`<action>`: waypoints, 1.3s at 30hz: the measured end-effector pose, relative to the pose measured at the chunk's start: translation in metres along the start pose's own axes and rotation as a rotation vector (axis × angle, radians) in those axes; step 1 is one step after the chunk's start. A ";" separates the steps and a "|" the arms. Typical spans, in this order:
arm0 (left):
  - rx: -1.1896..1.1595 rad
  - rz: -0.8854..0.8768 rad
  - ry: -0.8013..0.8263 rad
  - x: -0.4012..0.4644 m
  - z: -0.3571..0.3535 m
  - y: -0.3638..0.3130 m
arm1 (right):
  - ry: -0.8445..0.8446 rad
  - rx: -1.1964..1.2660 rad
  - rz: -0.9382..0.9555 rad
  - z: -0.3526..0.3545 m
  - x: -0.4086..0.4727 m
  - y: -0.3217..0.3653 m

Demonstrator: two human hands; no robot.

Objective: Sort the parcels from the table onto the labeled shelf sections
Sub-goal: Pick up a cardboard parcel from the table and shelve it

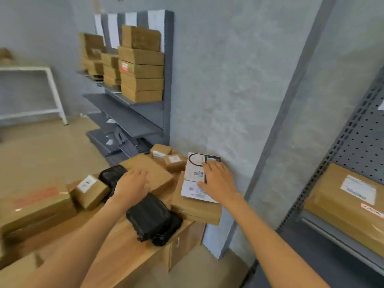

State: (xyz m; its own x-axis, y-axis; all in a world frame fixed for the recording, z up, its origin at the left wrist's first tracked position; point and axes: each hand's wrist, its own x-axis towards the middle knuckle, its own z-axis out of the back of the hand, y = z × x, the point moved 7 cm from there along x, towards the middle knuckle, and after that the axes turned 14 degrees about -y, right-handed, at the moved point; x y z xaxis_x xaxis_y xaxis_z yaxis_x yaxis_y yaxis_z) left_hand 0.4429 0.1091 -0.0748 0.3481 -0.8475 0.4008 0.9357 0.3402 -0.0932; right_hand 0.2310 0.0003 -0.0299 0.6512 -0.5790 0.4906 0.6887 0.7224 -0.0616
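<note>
Spreading flat, my right hand [218,179] fingers are lying straight on the white printed parcel [198,179], which is sitting on a brown box [195,208] at the tabletop's far right corner. My left hand [131,187] is resting, fingers relaxed and loose, on a large flat cardboard parcel [151,171] near the far edge, gripping nothing. Black bagged parcels [151,221] are lying between my forearms by the right edge of the table [124,252]. Stacked boxes are filling the grey shelf [143,80] beyond.
</note>
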 end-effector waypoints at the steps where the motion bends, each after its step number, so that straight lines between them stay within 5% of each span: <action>1: 0.038 0.033 0.008 -0.016 0.001 0.027 | 0.007 0.038 0.038 -0.008 0.005 0.028; 11: 0.198 0.508 0.058 -0.209 0.042 0.239 | 0.124 0.310 0.389 -0.069 0.000 0.281; 17: 0.255 0.766 0.119 -0.334 0.047 0.301 | 0.278 0.313 0.534 -0.112 -0.043 0.377; 32: -0.043 1.365 0.373 -0.540 -0.010 0.311 | 0.876 0.367 0.435 -0.211 -0.186 0.428; 39: -0.268 1.453 0.216 -0.544 -0.046 0.304 | 0.969 0.523 0.249 -0.212 -0.211 0.439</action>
State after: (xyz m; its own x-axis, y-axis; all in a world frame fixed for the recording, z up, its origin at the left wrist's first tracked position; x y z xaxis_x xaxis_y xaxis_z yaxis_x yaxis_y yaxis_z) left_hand 0.5411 0.6553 -0.3629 0.9403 0.1066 -0.3232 -0.2523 0.8556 -0.4520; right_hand 0.4639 0.3597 -0.3452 0.8810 -0.2818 -0.3799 0.4357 0.7964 0.4195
